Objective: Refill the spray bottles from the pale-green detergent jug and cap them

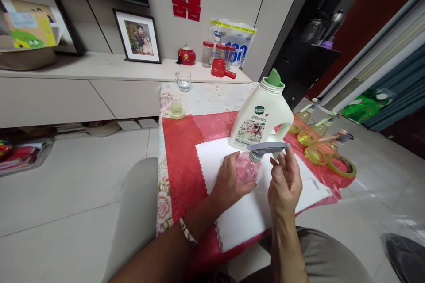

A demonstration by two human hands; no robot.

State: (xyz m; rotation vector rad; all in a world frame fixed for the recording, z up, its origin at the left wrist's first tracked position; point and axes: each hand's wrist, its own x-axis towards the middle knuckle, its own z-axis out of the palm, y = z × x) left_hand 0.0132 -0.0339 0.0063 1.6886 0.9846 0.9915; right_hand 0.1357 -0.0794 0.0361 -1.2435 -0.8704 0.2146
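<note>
My left hand point(229, 183) is wrapped round a small clear spray bottle point(247, 170) with pink on its lower part. The bottle tilts over the white board, its grey spray head point(265, 147) pointing right. At the nozzle end is my right hand point(286, 181), fingers curled and fingertips at the nozzle and trigger; the exact grip is partly hidden. Just behind the spray bottle stands a large cream detergent jug point(262, 112) with a green spout and no cap on. A pale translucent cap point(177, 110) rests on the table to the left.
A white scallop-edged board point(244, 225) lies on red plastic sheeting point(182, 154) over a floral tablecloth point(164, 201). Several yellowish spray bottles point(314, 154) and a roll of tape point(343, 166) lie at right. A glass mug point(183, 82) stands at the back, before a low cabinet point(133, 97).
</note>
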